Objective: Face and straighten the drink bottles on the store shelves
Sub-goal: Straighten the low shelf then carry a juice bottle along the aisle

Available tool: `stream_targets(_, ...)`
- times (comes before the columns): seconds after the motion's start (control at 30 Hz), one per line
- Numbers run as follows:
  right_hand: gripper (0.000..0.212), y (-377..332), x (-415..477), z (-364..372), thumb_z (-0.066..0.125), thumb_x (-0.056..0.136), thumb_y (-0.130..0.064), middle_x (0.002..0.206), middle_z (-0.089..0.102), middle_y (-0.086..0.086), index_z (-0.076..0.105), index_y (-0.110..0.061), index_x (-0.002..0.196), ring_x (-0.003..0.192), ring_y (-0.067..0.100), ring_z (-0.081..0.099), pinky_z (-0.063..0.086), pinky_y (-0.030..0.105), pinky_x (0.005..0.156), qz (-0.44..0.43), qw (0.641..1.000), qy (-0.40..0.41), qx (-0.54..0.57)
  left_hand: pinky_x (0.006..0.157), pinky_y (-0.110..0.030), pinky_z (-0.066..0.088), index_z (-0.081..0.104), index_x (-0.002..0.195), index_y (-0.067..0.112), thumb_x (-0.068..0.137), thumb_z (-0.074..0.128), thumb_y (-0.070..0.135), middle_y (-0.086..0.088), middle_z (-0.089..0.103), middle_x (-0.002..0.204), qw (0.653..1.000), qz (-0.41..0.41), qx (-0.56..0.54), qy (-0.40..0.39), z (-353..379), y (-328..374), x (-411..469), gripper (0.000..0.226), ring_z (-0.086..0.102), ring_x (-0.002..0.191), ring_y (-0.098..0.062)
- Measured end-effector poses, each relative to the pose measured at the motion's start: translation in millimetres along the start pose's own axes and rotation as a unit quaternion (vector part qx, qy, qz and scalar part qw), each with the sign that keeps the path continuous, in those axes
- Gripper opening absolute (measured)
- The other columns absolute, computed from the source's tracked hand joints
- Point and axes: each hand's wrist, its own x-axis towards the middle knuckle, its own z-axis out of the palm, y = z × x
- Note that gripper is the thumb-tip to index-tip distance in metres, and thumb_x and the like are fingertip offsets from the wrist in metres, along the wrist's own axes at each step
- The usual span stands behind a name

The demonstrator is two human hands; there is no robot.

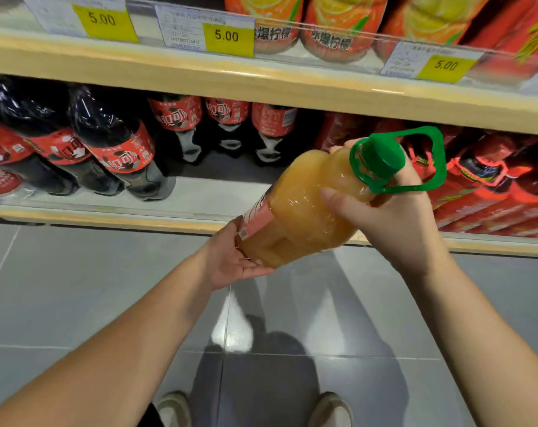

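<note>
A person is holding a large juice bottle [304,211] in the air in front of the lower shelf [200,195], above the grey tiled floor [77,288] and not resting on any shelf. The bottle is lying at a slant, its green cap [384,157] pointing up and to the right and its base pointing down and to the left; a green carry handle [440,161] is hanging from the neck. The right hand [397,223] is gripping the bottle just below the cap, its thumb [341,201] lying across the near side of the shoulder and its other fingers curling round behind the neck. The left hand [230,260] is turned palm up and is cradling the base, its fingers [255,269] lying fairly straight underneath and not closing round it. On the lower shelf, dark cola bottles [117,143] with red labels are standing to the left, some of them leaning, and red-wrapped bottles [492,186] are crowding the right end behind the handle. On the upper shelf [200,78], orange-labelled drink bottles [271,23] are standing behind yellow price tags [227,37] reading 5.00. The person's shoes [175,408] are showing at the bottom edge.
</note>
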Motion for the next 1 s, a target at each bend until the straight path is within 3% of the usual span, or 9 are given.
stream_targets(0.17,0.05,-61,-6,-54,0.082,0.08,-0.023,0.113,0.076,-0.008,0.064,-0.019,0.126,0.108,0.013,0.071,0.058,0.029,0.086,0.051,0.998,0.042,0.024,0.084,-0.045,0.059,0.053,0.138,0.022,0.103,0.031,0.053,-0.013,0.066,0.129,0.997,0.025,0.023,-0.065,48,-13,-75,0.052,0.064,0.117,-0.034)
stream_targets(0.27,0.063,-120,-11,-89,0.081,0.073,-0.037,0.124,0.073,-0.002,0.064,-0.019,0.13,0.118,0.017,0.068,0.056,0.038,0.097,0.062,0.996,0.058,0.024,0.093,-0.044,0.056,0.052,0.139,0.02,0.103,0.032,0.052,-0.015,0.063,0.132,0.994,0.04,0.05,-0.086,89,-9,-125,0.052,0.062,0.12,-0.033)
stream_targets(0.4,0.05,-210,-40,-131,0.085,0.074,-0.041,0.114,0.075,-0.015,0.068,-0.033,0.12,0.111,0.005,0.069,0.054,0.018,0.089,0.093,0.989,0.105,0.035,0.093,-0.038,0.056,0.065,0.129,0.028,0.096,0.048,0.059,-0.011,0.063,0.134,0.988,0.061,0.081,-0.119,137,4,-194,0.049,0.061,0.123,-0.03)
stream_targets(0.47,0.042,-250,-51,-146,0.09,0.075,-0.04,0.1,0.077,-0.016,0.072,-0.026,0.11,0.097,0.001,0.072,0.054,0.013,0.078,0.104,0.985,0.133,0.038,0.093,-0.041,0.055,0.064,0.13,0.033,0.097,0.047,0.059,-0.008,0.06,0.138,0.984,0.055,0.094,-0.141,153,9,-228,0.045,0.058,0.126,-0.029)
stream_targets(0.53,0.053,-297,-58,-164,0.092,0.07,-0.042,0.097,0.078,-0.009,0.071,-0.016,0.11,0.092,0.005,0.074,0.054,0.015,0.075,0.109,0.977,0.182,0.029,0.097,-0.048,0.052,0.06,0.134,0.031,0.098,0.046,0.057,-0.007,0.058,0.141,0.982,0.035,0.106,-0.155,177,18,-268,0.047,0.054,0.13,-0.029)
stream_targets(0.67,0.049,-389,-75,-202,0.089,0.065,-0.043,0.09,0.077,-0.015,0.073,-0.021,0.106,0.086,0.001,0.073,0.053,0.014,0.07,0.133,0.947,0.291,0.035,0.104,-0.061,0.042,0.056,0.138,0.027,0.098,0.051,0.052,-0.008,0.052,0.146,0.969,0.004,0.149,-0.196,235,39,-346,0.047,0.049,0.135,-0.028)
stream_targets(0.77,0.058,-448,-94,-230,0.093,0.06,-0.047,0.099,0.078,-0.013,0.073,-0.026,0.11,0.093,0.003,0.073,0.059,0.023,0.076,0.135,0.929,0.342,0.044,0.102,-0.064,0.044,0.06,0.134,0.02,0.084,0.062,0.057,-0.017,0.056,0.14,0.966,-0.04,0.157,-0.201,284,64,-389,0.062,0.058,0.125,-0.033)
stream_targets(0.93,0.05,-530,-135,-275,0.094,0.053,-0.047,0.101,0.079,-0.013,0.076,-0.044,0.099,0.093,0.008,0.076,0.062,0.037,0.081,0.119,0.919,0.372,0.043,0.091,-0.063,0.05,0.06,0.13,0.019,0.08,0.033,0.087,-0.018,0.066,0.126,0.947,-0.102,0.244,-0.184,375,82,-439,0.09,0.065,0.113,-0.04)
stream_targets(1.0,0.061,-552,-153,-295,0.095,0.052,-0.043,0.106,0.079,-0.008,0.076,-0.034,0.109,0.098,0.013,0.076,0.061,0.041,0.085,0.111,0.912,0.393,0.044,0.086,-0.061,0.053,0.067,0.122,0.019,0.077,0.038,0.089,-0.016,0.069,0.121,0.936,-0.103,0.287,-0.176,410,78,-454,0.088,0.068,0.108,-0.039)
